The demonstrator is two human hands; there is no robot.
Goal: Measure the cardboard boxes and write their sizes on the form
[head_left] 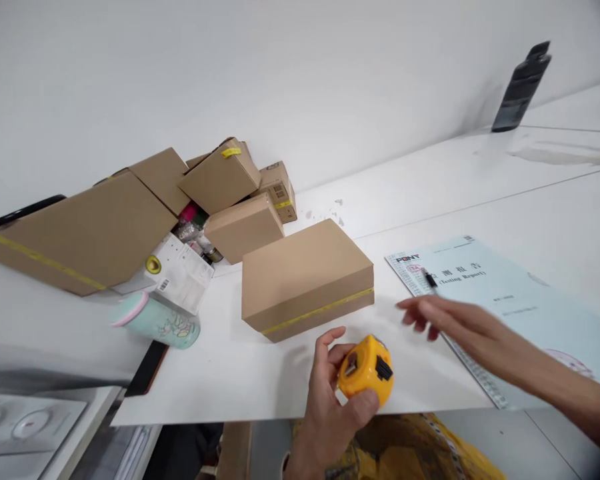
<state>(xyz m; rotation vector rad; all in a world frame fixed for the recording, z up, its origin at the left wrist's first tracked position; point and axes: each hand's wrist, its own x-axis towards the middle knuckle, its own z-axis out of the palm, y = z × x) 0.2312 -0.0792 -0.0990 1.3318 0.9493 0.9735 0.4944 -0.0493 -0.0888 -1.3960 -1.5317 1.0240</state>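
Note:
My left hand (325,400) is closed around a yellow tape measure (367,375) with a black button, near the table's front edge. No drawn-out tape shows. Just beyond it lies a closed cardboard box (307,273) with a yellow strip along its side, not touched by either hand. My right hand (447,317) hovers to the right with loosely bent fingers and nothing in it. Beneath and behind that hand is a light blue report booklet (517,293), with a small black object (430,279) that looks like a clip on it.
Several cardboard boxes (220,180) are stacked against the wall. A mint-green tumbler (165,323) stands at the left, beside a white printed package (180,273). A dark bottle (523,87) is at the far right. The white table's (220,387) front edge runs close to my body.

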